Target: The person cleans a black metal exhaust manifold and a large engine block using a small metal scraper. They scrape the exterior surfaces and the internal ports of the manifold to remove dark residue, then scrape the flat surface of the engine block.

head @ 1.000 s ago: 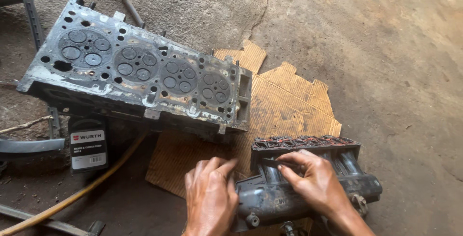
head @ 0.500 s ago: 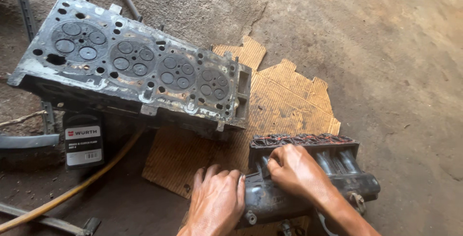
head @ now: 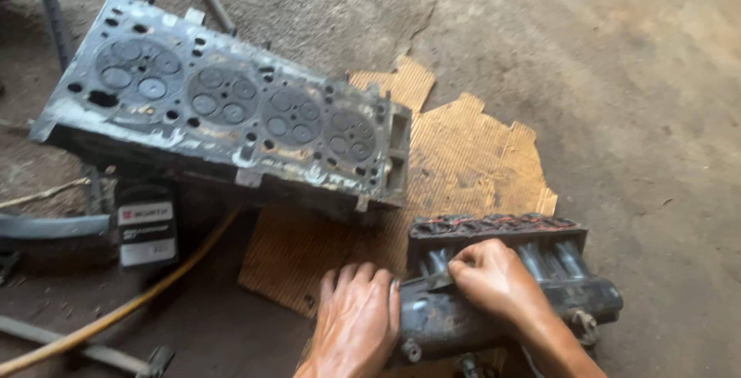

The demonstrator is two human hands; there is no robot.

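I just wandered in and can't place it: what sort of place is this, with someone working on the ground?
Most likely a car repair workshop. A bare engine cylinder head lies on the stained concrete floor, and both hands work on a grimy intake manifold set on torn cardboard.

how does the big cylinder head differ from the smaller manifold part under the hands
The cylinder head is long, pale grey, flat face up, showing four round chambers; the manifold is shorter, darker and made of curved tubes. The cylinder head lies untouched, while the left hand and right hand rest on the manifold. Both are grimy metal parts partly on torn cardboard.
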